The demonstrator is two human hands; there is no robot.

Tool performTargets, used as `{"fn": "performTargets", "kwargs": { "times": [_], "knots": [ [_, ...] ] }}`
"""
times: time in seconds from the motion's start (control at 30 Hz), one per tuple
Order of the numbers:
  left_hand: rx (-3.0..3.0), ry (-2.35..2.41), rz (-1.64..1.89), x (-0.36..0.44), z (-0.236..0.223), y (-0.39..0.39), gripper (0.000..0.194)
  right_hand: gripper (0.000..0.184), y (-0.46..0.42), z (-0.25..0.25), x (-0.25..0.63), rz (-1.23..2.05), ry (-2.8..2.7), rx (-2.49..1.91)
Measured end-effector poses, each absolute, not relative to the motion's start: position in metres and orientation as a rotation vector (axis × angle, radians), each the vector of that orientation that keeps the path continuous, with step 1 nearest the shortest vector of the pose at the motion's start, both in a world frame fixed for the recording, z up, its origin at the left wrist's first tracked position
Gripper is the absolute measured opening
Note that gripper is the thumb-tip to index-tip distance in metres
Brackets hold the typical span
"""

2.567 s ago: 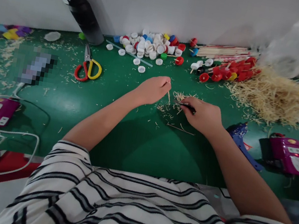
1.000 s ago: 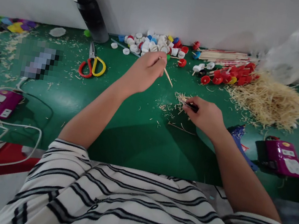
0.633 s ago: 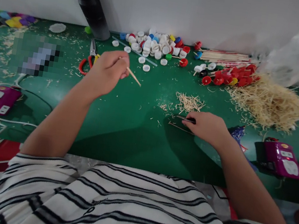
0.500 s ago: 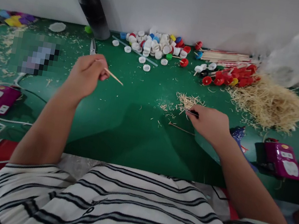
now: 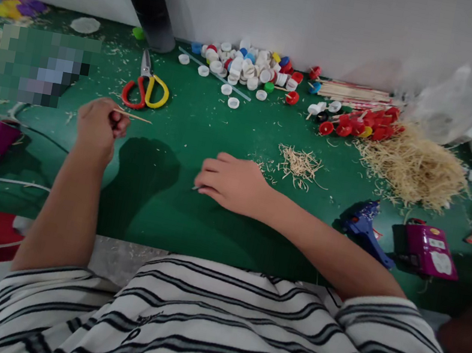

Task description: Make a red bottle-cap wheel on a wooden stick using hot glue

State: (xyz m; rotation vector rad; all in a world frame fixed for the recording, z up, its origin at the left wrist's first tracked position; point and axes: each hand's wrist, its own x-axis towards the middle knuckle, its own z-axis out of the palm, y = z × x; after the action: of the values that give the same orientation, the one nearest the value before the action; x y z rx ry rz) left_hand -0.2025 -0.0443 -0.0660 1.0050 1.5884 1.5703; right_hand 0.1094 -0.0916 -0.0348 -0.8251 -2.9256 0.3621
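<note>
My left hand (image 5: 101,123) is closed on a thin wooden stick (image 5: 139,118), which points to the right above the green tabletop. My right hand (image 5: 232,183) is closed near the middle of the table, knuckles up. A small greyish tip shows below its fingers; the rest of what it holds is hidden. Scissors (image 5: 148,85) with one red and one yellow handle lie just beyond my left hand. A small pile of wood shavings (image 5: 299,164) is to the right of my right hand.
Bottle caps (image 5: 247,72) are heaped at the back. A black bottle (image 5: 149,6) stands at back left. Red caps on sticks (image 5: 359,124) and a straw-like heap (image 5: 415,165) lie right. A blue glue gun (image 5: 368,230) and purple box (image 5: 432,250) are near my right forearm.
My right hand has moved left from the shavings to the middle of the table. My left hand has drawn back left and nearer to me with the stick, uncovering the scissors.
</note>
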Motion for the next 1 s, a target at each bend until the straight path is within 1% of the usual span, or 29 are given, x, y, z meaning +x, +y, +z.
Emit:
{"fn": "performTargets", "kwargs": {
  "times": [0.07,0.17,0.23,0.3,0.4,0.47,0.63,0.83,1.0],
  "knots": [
    [1.045,1.629,1.595,-0.206,-0.066,-0.043,0.017,0.028,-0.069,-0.037,0.07,0.299,-2.965,-0.683],
    [1.047,1.649,1.689,-0.214,-0.065,-0.043,0.02,0.024,-0.033,-0.041,0.014,0.225,-2.98,-0.599],
    [1.024,1.667,1.72,-0.219,-0.062,-0.044,0.023,0.026,-0.015,-0.043,-0.014,0.199,-3.006,-0.539],
    [1.003,1.704,1.714,-0.221,-0.058,-0.045,0.025,0.033,-0.006,-0.046,-0.031,0.134,-3.045,-0.475],
    [0.977,1.729,1.73,-0.219,-0.053,-0.049,0.024,0.031,-0.003,-0.053,-0.031,0.102,-3.103,-0.391],
    [1.006,1.707,1.734,-0.215,-0.051,-0.052,0.023,0.027,-0.004,-0.059,-0.017,0.142,-3.117,-0.37],
    [1.082,1.664,1.715,-0.211,-0.054,-0.055,0.018,0.027,-0.007,-0.069,0.056,0.322,-3.063,-0.397],
    [1.063,1.634,1.716,-0.207,-0.059,-0.054,0.02,0.031,-0.011,-0.072,0.162,0.376,-2.974,-0.342],
    [1.105,1.688,1.61,-0.2,-0.063,-0.055,0.024,0.034,-0.02,-0.07,0.222,0.355,-2.973,-0.397]
  ]
}}
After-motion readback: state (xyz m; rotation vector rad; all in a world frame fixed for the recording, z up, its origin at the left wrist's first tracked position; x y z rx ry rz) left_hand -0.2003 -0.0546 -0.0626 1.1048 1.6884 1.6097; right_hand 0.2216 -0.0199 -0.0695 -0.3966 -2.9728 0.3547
